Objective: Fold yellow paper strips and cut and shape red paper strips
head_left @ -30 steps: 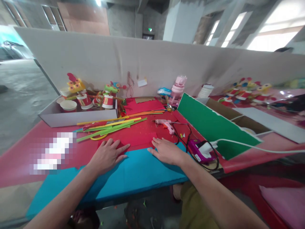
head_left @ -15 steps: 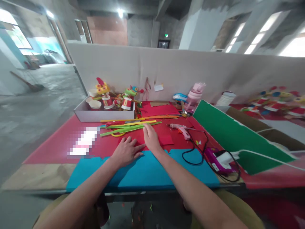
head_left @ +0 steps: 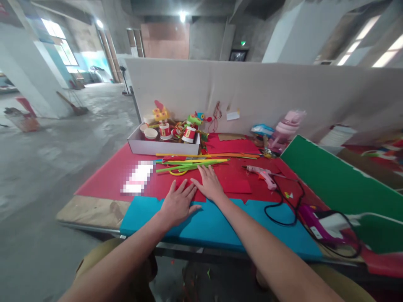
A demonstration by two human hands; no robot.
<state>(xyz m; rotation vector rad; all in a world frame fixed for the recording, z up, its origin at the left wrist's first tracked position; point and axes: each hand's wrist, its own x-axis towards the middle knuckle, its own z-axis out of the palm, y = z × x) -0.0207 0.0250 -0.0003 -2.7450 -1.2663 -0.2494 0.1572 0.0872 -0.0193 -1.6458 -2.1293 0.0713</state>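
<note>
A blue sheet [head_left: 210,226] lay along the near edge of the table, and a piece of red paper [head_left: 236,186] lay flat just past its far edge, partly hidden by the two hands. The left hand [head_left: 179,205] was open and palm down, its fingers spread, across the far edge of the blue sheet and onto the red. The right hand [head_left: 209,184] was open too, palm down, close beside the left one and just past the blue sheet. Its fingertips came right up to some green strips [head_left: 192,167], but I could not tell if they touched. The strips and a long yellow strip [head_left: 217,161] lay past the middle of the blue sheet. Farther beyond its left part was a white box [head_left: 163,147] with paper cups [head_left: 150,134] and funny cup toys [head_left: 164,131] in it. Past the right part of the blue sheet lay a pink glue gun [head_left: 264,175], and its black cord [head_left: 278,223] looped down over the sheet. A purple box [head_left: 310,222] with a white plug sat by the right end of the blue sheet, and a big green board [head_left: 333,176] leaned beyond that end.
</note>
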